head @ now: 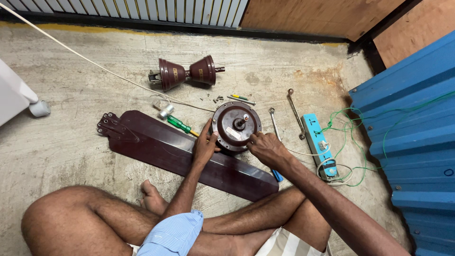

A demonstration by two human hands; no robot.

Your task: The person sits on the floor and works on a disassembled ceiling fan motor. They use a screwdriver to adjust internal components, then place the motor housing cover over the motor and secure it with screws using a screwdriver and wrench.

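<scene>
A round dark-brown fan motor [235, 124] lies on the concrete floor, shaft up, its near edge over a long brown fan blade [170, 150]. My left hand [204, 146] grips the motor's left rim. My right hand [266, 148] presses its fingers against the lower right rim. I sit cross-legged behind it, bare knees in the foreground.
Two brown canopy cups on a rod [186, 73] lie beyond the motor, with loose screws [215, 99]. A green-handled screwdriver [180, 125], two spanners [295, 113], a blue extension board [318, 142] with green wire [354, 137], and blue corrugated sheets [417, 132] at right. A white cord [95, 64] crosses the floor.
</scene>
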